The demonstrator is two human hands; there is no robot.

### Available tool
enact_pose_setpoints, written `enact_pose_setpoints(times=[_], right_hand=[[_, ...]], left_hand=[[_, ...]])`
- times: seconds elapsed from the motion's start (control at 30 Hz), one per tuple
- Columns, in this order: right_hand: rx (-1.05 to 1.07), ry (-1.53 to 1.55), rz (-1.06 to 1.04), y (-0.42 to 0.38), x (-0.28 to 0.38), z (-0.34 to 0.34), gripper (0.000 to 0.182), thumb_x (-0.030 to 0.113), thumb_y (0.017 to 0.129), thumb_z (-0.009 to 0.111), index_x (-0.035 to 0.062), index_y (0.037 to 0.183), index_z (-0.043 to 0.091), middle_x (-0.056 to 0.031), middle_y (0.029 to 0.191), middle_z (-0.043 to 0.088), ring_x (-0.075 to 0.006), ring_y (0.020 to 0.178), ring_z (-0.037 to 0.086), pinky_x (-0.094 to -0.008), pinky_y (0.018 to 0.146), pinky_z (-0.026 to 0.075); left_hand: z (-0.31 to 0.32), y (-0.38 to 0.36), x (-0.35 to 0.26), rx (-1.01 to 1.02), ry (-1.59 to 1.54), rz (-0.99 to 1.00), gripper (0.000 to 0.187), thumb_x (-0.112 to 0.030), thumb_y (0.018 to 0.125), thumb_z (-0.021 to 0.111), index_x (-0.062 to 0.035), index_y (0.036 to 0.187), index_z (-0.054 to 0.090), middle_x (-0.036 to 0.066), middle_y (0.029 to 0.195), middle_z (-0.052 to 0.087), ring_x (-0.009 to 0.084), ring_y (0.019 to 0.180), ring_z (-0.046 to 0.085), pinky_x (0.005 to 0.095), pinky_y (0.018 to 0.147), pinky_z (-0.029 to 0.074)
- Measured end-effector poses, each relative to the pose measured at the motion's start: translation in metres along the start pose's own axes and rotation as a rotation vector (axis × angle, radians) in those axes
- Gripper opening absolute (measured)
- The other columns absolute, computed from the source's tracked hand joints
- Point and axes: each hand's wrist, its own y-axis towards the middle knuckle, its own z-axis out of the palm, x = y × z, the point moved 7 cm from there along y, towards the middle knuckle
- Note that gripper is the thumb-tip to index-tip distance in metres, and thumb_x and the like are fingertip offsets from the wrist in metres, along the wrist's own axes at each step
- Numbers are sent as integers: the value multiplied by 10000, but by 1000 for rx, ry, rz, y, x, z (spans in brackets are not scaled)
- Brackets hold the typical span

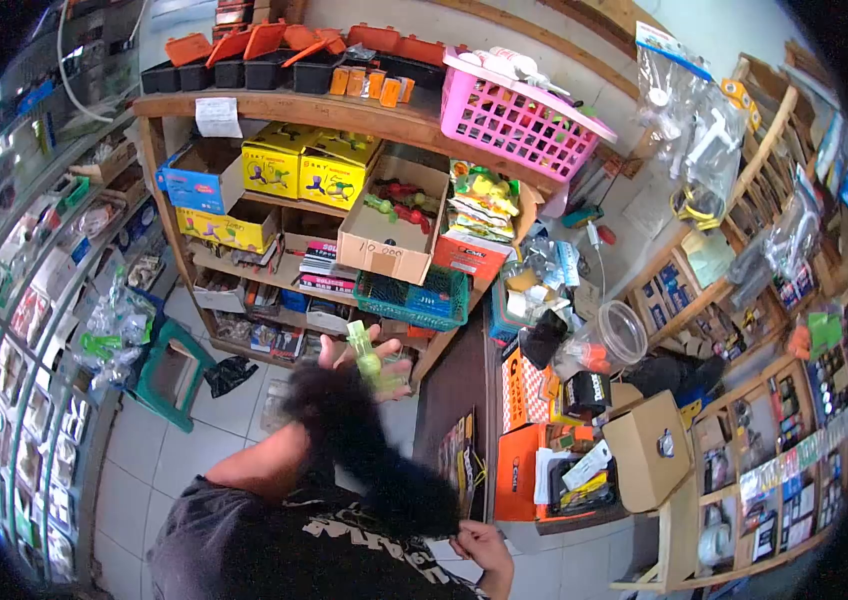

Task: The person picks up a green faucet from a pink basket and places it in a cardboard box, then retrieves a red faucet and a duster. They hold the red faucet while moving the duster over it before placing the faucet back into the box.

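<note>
My left hand (384, 372), palm up with fingers partly spread, holds a pale green plastic piece (366, 358) in front of the shelves. A dark, blurred, fuzzy shape (374, 450) covers the left wrist and part of the chest. Low at the right of my body, my right hand (484, 548) is closed, its fingertips pressed together by the edge of the dark shape; what they hold cannot be made out. Beyond the left hand, an open cardboard box (384, 257) holds red and green pieces, above a green basket (412, 312).
A green stool (166, 375) and a black bag (231, 377) are at the left. A pink basket (529, 125) tops the wooden shelf (274, 105). At the right are a clear jar (619, 335), a cardboard box (639, 465) and wooden racks.
</note>
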Motion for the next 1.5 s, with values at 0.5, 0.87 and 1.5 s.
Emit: enact_pose_setpoints(times=[0.5,0.87,1.5], right_hand=[[-193,99,97,32,13,-15,291,266,919,499,63,719,443,-55,561,472,-103,432,412,-230,379,303],[-103,-119,44,81,38,-27,280,283,927,484,84,731,456,-35,563,496,-95,415,426,-228,351,304],[-37,4,259,75,20,31,288,210,936,472,63,689,447,8,561,432,-68,464,376,-223,412,312]], left_hand=[[-22,-21,-35,-451,288,154,754,-691,822,189,-143,1301,384,128,1147,504,284,1138,476,448,969,386],[-90,-13,-50,-551,70,174,672,-650,839,282,-117,1232,400,132,1112,500,306,1039,535,491,790,501],[-95,-19,-46,-724,-53,2,500,-450,929,311,-120,1269,473,58,1244,513,248,1096,498,392,962,380]])
